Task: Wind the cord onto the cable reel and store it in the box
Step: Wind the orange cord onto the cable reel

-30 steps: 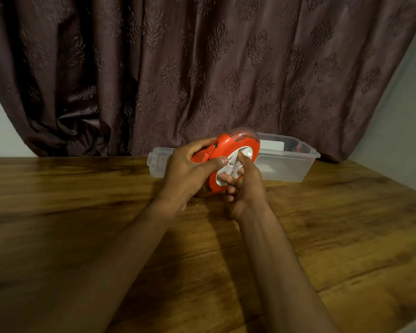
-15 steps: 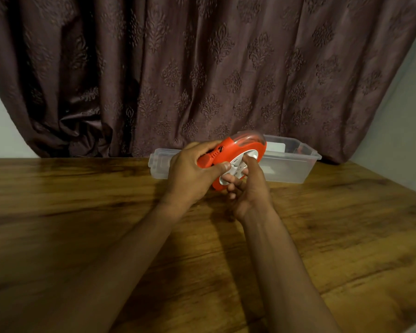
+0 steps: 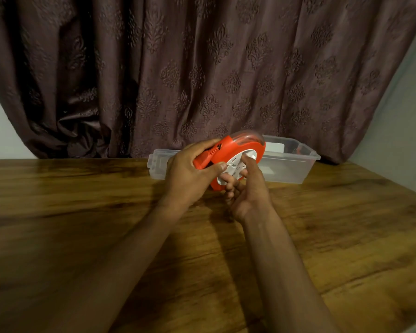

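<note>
An orange cable reel (image 3: 246, 146) with a white socket face and a clear curved cover is held above the wooden table (image 3: 82, 224), tilted toward me. My left hand (image 3: 187, 176) grips its left side, thumb across the front, beside the orange plug (image 3: 208, 155) at the reel's edge. My right hand (image 3: 246, 188) holds the white centre, with its thumb pressing the hub and fingers curled beneath. The wound cord shows orange under the clear cover. Right behind the reel, a clear plastic box (image 3: 296, 169) lies on the table.
A dark patterned curtain (image 3: 202, 68) hangs behind the table. Something white (image 3: 275, 147) and a small red item (image 3: 299, 150) lie inside the box. A pale wall (image 3: 399, 116) stands at the right, and the table's near right corner cuts off the view there.
The reel has shifted slightly up and right, toward the box. My right thumb has moved round on the white hub, while my left hand kept its grip.
</note>
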